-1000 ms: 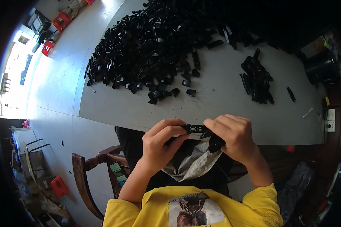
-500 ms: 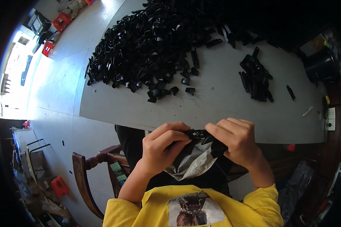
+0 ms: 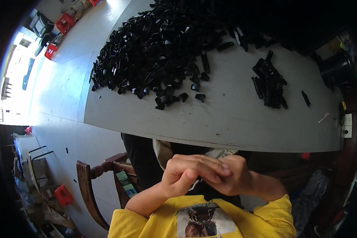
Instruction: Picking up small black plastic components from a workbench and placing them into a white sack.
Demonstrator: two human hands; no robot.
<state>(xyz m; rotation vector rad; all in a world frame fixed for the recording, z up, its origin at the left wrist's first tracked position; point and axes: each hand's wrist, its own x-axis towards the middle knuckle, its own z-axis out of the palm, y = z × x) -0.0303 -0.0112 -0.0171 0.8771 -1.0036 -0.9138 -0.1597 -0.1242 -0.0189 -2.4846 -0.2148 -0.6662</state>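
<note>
Close to my body, below the table's front edge, my two hands are pressed together. My left hand (image 3: 186, 170) lies with its fingers bent over the fingers of my right hand (image 3: 236, 176). The right one is curled closed beneath. Whatever they hold between them is covered by the fingers. On the grey table (image 3: 234, 119) spreads a big heap of small curved black plastic pieces (image 3: 146, 59). To its right lies a small pile of long black plastic strips (image 3: 269, 83). One more black strip (image 3: 306, 98) rests apart, farther right.
A light cloth (image 3: 162, 152) shows over my lap behind the hands. At my left stands a wooden chair (image 3: 83, 178) with a green-screened phone (image 3: 125, 183) on it. A black bucket-like container (image 3: 337, 69) stands beyond the table's right side. Red stools (image 3: 64, 23) are on the floor far left.
My hands have come together and moved down toward my body. The slotted black plastic piece between my fingertips and the black pieces in my right hand are now hidden.
</note>
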